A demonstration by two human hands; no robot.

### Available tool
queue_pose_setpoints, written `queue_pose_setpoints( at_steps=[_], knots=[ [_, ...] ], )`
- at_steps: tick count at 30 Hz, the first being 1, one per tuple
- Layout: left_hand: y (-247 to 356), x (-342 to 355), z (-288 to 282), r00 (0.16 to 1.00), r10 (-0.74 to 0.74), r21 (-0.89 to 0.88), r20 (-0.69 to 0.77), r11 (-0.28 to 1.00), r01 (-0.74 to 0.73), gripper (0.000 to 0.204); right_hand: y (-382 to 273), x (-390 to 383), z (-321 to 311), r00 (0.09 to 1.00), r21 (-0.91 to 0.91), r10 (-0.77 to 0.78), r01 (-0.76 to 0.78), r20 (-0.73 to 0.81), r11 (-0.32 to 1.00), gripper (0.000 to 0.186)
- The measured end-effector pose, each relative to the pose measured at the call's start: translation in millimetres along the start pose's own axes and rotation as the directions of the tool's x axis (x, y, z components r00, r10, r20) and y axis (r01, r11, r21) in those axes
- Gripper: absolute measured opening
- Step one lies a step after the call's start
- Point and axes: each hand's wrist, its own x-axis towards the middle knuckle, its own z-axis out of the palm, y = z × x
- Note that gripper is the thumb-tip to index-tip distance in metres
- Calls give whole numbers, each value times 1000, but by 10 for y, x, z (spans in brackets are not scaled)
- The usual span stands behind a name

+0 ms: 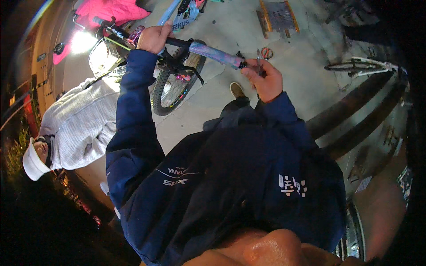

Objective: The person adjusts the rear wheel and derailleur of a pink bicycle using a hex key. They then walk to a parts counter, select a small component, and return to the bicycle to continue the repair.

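Observation:
My left hand [151, 40] is closed around the black handlebar [176, 42] of an upright bicycle. On the bar's right end is a mottled blue, pink and purple grip [213, 55]. My right hand [265, 79] is at that end, fingers closed on a narrow metal tool [258, 61] whose exact kind I cannot make out. A black brake lever [186, 72] hangs below the bar, over the knobby front wheel [173, 99].
A person in a grey top [77, 126] and white cap bends at my left, beside a bright lamp [84, 42]. Scissors [266, 52], a wooden-edged board [279, 20] and a white bicycle [375, 66] lie on the concrete. Pink padded fabric [111, 9] is at the back left.

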Motion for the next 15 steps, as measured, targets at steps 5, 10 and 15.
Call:
queue_pose_setpoints(
  at_steps=[5, 10, 15],
  knots=[
    [47, -9, 32, 1000, 13, 171, 21, 985, -16, 72, -46, 65, 37, 997, 134, -80, 76, 21, 988, 32],
    [78, -24, 2, 1000, 7, 187, 6, 982, -8, 72, 2, 35, 130, 987, 14, -153, 154, -52, 988, 29],
    [68, -47, 4, 999, -40, 159, 13, 987, 38, 71, 66, -51, 150, 995, 206, -97, 101, -30, 973, 25]
  ],
)
